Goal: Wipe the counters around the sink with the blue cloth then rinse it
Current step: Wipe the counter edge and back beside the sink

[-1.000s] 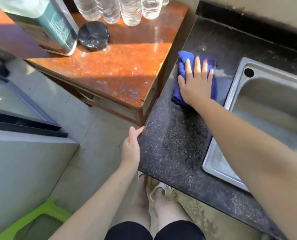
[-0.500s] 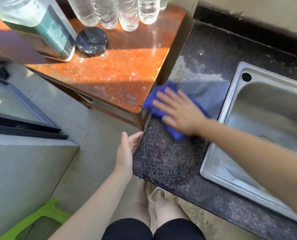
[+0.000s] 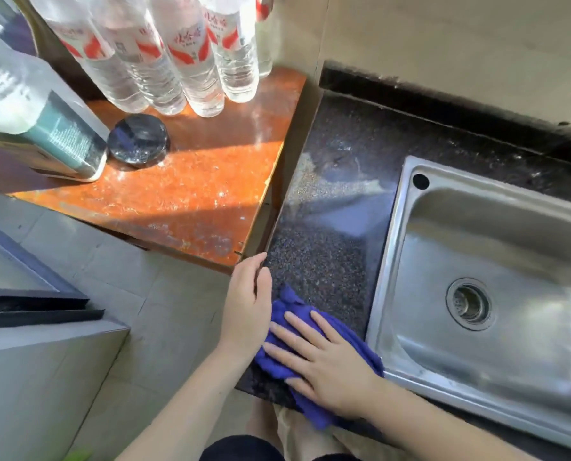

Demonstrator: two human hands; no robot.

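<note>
Dragged back from mid-counter, the blue cloth (image 3: 279,317) now sits at the dark granite counter (image 3: 314,261) front corner, under the flat, spread right hand (image 3: 324,357). Left hand (image 3: 249,301) rests loosely open on the edge. Steel sink (image 3: 497,261) basin holds nothing; the water bottles (image 3: 191,61) hold clear water.

A flat right hand (image 3: 327,364) is covering the middle of the crumpled blue cloth (image 3: 279,316). The stainless steel sink basin (image 3: 497,294) is running past the right edge, and the clear plastic water bottles (image 3: 191,61) are losing their caps beyond the top edge.
</note>
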